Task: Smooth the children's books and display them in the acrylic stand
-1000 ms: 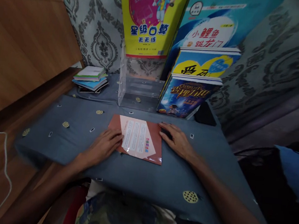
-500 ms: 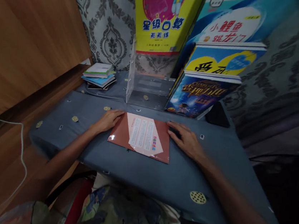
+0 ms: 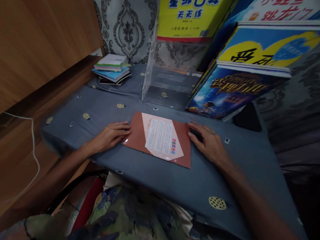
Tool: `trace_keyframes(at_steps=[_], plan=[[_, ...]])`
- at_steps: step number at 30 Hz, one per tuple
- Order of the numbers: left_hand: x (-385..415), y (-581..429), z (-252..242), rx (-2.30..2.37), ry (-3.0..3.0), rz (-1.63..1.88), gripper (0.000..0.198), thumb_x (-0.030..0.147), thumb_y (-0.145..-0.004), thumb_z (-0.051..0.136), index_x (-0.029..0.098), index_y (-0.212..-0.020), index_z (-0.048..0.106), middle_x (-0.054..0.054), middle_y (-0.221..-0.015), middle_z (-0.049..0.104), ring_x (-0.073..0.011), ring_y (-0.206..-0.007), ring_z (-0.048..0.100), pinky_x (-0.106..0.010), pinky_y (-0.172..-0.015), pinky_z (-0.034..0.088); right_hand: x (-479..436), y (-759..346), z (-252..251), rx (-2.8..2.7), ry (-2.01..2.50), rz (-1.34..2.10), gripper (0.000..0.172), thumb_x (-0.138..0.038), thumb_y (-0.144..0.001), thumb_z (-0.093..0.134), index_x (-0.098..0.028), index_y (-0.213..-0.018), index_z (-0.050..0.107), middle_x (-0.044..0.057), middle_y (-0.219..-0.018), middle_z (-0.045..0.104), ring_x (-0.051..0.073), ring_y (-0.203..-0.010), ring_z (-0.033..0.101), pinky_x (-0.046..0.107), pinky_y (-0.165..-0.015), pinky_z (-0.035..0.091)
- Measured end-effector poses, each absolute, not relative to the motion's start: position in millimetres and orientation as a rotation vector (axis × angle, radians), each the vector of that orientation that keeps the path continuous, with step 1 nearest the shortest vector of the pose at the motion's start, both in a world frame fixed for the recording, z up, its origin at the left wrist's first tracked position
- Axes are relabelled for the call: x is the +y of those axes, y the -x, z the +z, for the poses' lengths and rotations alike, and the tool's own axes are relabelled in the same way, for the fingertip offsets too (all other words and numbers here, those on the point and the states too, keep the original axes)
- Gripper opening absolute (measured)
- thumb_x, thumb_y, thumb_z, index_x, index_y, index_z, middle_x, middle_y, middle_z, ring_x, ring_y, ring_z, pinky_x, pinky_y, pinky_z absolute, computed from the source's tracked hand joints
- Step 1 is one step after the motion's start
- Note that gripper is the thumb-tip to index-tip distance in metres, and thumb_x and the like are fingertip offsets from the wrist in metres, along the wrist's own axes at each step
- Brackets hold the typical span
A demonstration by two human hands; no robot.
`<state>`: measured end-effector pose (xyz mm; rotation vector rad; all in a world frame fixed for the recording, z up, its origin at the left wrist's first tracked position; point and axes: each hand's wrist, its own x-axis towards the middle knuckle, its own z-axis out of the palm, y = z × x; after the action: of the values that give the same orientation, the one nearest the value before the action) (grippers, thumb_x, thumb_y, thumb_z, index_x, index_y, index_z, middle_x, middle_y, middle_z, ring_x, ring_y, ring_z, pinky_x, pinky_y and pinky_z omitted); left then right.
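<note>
One brown booklet (image 3: 162, 140) is lying on the cloth (image 3: 153, 179), long axis running sideways between the left hand (image 3: 110, 136), fingers loosely extended, and the right hand (image 3: 211, 143), thumb spread apart, each touching a short edge

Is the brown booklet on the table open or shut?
Shut: the brown booklet lies flat, a single printed side facing up between left hand and right hand; no pages spread.

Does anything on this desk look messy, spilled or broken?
Slightly messy: the book stack at back left is uneven, its edges not lined up. The brown booklet lies flat between left hand and right hand; no spill or damage shows.
</note>
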<state>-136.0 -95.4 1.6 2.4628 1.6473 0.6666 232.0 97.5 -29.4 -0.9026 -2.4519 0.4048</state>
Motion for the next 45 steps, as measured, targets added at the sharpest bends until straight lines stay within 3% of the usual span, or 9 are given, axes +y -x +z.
trace_keyframes(at_steps=[5, 10, 15, 21, 24, 30, 38, 45], plan=[[-126, 128, 7, 1.593, -2.523, 0.719, 0.03, 0.021, -0.099, 0.05, 0.022, -0.123, 0.068, -0.009, -0.128, 0.07, -0.0238, -0.129, 0.059, -0.048, -0.103, 0.052, 96, -232, -29, -2.463, 0.922, 0.39, 0.042, -0.043, -0.097, 0.046, -0.026, -0.132, 0.062, 0.009, -0.134, 0.067, 0.033, -0.125, 0.061, 0.057, -0.106, 0.048], [-143, 113, 11, 1.711, -2.556, 0.721, 0.026, 0.022, -0.1, 0.05, 0.019, -0.119, 0.069, -0.01, -0.118, 0.072, -0.0221, -0.11, 0.067, -0.042, -0.094, 0.055, 98, -232, -30, -2.464, 0.921, 0.345, 0.041, -0.041, -0.097, 0.047, -0.024, -0.131, 0.063, 0.011, -0.133, 0.067, 0.033, -0.126, 0.06, 0.059, -0.106, 0.048], [-149, 100, 5, 1.803, -2.562, 0.735, 0.028, 0.02, -0.1, 0.049, 0.018, -0.121, 0.067, -0.011, -0.113, 0.071, -0.0224, -0.104, 0.065, -0.04, -0.088, 0.055, 71, -203, -13, -2.506, 0.825, 0.281, 0.037, -0.034, -0.097, 0.046, -0.027, -0.128, 0.064, 0.008, -0.134, 0.067, 0.035, -0.138, 0.049, 0.068, -0.114, 0.031], [-152, 93, -1, 1.867, -2.6, 0.795, 0.028, 0.016, -0.098, 0.049, 0.017, -0.122, 0.063, -0.011, -0.108, 0.07, -0.0228, -0.097, 0.063, -0.039, -0.082, 0.056, -12, -117, 16, -2.705, 0.22, 0.796, 0.044, -0.04, -0.105, 0.036, -0.029, -0.146, 0.049, 0.004, -0.146, 0.057, 0.022, -0.14, 0.048, 0.051, -0.12, 0.035], [-154, 92, -4, 1.888, -2.59, 0.812, 0.027, 0.016, -0.097, 0.048, 0.017, -0.12, 0.063, -0.011, -0.107, 0.069, -0.0234, -0.098, 0.063, -0.038, -0.082, 0.056, -28, -87, 16, -2.745, 0.129, 0.877, 0.052, -0.044, -0.106, 0.033, -0.018, -0.15, 0.042, 0.011, -0.149, 0.054, 0.021, -0.142, 0.046, 0.047, -0.123, 0.031], [-153, 92, -13, 1.9, -2.516, 0.925, 0.021, 0.013, -0.096, 0.052, 0.018, -0.112, 0.064, -0.009, -0.104, 0.069, -0.0223, -0.099, 0.062, -0.037, -0.085, 0.054, -5, -68, 7, -2.795, 0.096, 0.812, 0.051, -0.04, -0.106, 0.032, -0.012, -0.147, 0.046, 0.015, -0.146, 0.056, 0.022, -0.143, 0.043, 0.047, -0.124, 0.03], [-152, 91, -15, 1.906, -2.44, 0.983, 0.034, 0.012, -0.096, 0.052, 0.022, -0.127, 0.061, -0.009, -0.107, 0.071, -0.0208, -0.099, 0.064, -0.038, -0.085, 0.054, 41, -48, -2, -2.848, 0.212, 0.632, 0.049, -0.042, -0.105, 0.037, -0.019, -0.147, 0.047, 0.011, -0.155, 0.046, 0.023, -0.147, 0.037, 0.048, -0.123, 0.03], [-152, 94, -17, 1.891, -2.454, 0.988, 0.031, 0.009, -0.095, 0.053, 0.018, -0.124, 0.061, -0.009, -0.108, 0.07, -0.0203, -0.1, 0.064, -0.037, -0.086, 0.054, 58, -34, -10, -2.825, 0.35, 0.493, 0.059, -0.048, -0.104, 0.037, -0.008, -0.147, 0.047, 0.019, -0.155, 0.043, 0.028, -0.148, 0.034, 0.05, -0.123, 0.029]])
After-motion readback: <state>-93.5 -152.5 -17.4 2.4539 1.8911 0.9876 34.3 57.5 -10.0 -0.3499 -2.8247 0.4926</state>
